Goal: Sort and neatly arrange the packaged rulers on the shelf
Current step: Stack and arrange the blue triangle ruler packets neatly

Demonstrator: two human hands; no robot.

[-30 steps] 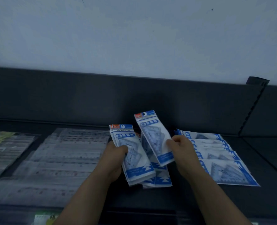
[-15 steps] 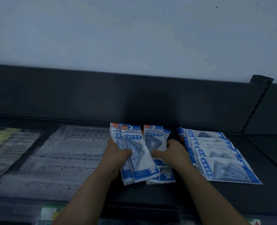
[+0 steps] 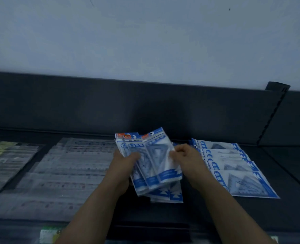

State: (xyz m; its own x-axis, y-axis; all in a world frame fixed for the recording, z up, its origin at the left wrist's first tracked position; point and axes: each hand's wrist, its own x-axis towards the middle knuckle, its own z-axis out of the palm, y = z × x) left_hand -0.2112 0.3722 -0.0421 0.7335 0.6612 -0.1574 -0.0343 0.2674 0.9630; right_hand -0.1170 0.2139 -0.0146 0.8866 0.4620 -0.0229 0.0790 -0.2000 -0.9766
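Blue-and-white plastic packs of set-square rulers, fanned out and raised above the dark shelf, are what I see in the middle of the view. The left grip is wrapped round the fan with its thumb across the front. The right grip pinches the right edge of the front pack. A few more packs lie flat in a pile under the fan. A tidy overlapping row lies just to the right, and clear ruler sleeves cover the shelf to the left.

The risks, as I judge them: the film looks glossy, so a loose thumb could let the fan slide apart and spill onto the pile. The right forearm passes just beside the row, and a sideways sweep could knock it crooked.

For writing, one header reads "GEOMETRIC", with a circled "2" below it. Each header has an orange brand patch, probably a logo, but it is too blurred to read.
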